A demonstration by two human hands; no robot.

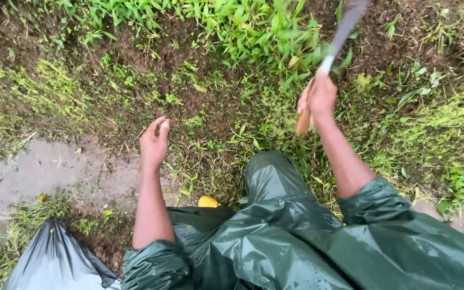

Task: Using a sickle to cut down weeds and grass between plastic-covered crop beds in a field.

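My right hand grips the wooden handle of a long-bladed knife, whose blurred blade points up and away over the grass. My left hand hangs empty, fingers loosely curled, above wet soil and short weeds. Both forearms come out of the sleeves of a dark green raincoat. My knee, covered by the same green plastic, bends forward between the arms. A yellow boot toe peeks out below the left arm.
A clump of tall green grass grows at the top centre. A wet concrete strip runs along the left. A black plastic bag lies at the lower left. Mossy ground spreads to the right.
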